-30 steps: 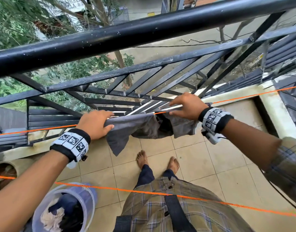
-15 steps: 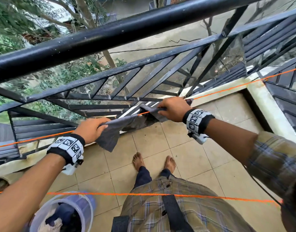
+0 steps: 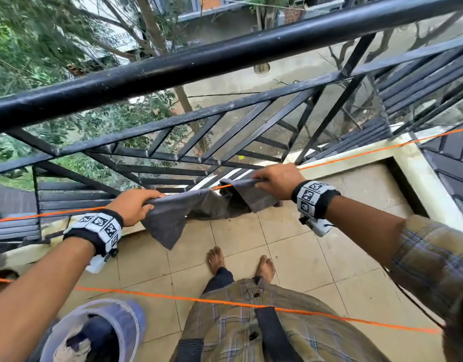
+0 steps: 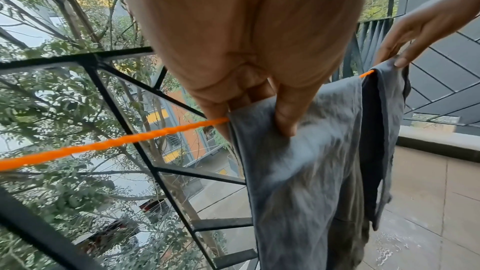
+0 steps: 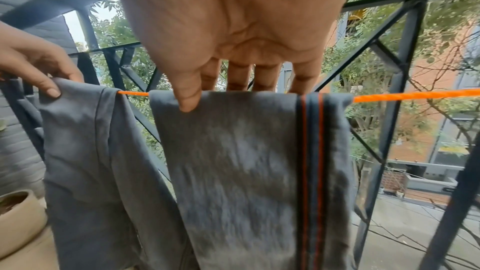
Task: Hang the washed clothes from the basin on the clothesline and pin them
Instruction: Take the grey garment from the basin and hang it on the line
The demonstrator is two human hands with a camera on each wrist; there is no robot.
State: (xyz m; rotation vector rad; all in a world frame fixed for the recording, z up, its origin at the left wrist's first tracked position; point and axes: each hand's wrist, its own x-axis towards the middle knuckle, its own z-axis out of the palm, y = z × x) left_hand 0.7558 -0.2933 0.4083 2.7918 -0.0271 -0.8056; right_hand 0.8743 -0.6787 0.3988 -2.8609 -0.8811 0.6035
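A grey garment [image 3: 173, 215] [image 4: 306, 171] [image 5: 233, 161] with a dark stripe edged in orange hangs folded over the far orange clothesline [image 3: 356, 155] [image 4: 103, 145] [image 5: 415, 95] by the railing. My left hand [image 3: 136, 207] [image 4: 259, 114] pinches its left end at the line, thumb in front. My right hand [image 3: 272, 181] [image 5: 221, 91] pinches the right part over the line, thumb on the near face and fingers behind. The blue basin [image 3: 131, 317], with more clothes inside, stands on the floor at lower left. No pins are in sight.
A black metal railing [image 3: 225, 56] runs close behind the far line. A second orange line [image 3: 225, 303] crosses at waist height near my body. A clay pot [image 5: 18, 217] sits on the tiled floor [image 3: 290, 244] at the left. My bare feet [image 3: 217, 259] stand below the garment.
Both hands have drawn the garment's top edge tauter along the line, and its middle sags less. The head view has tilted up slightly.
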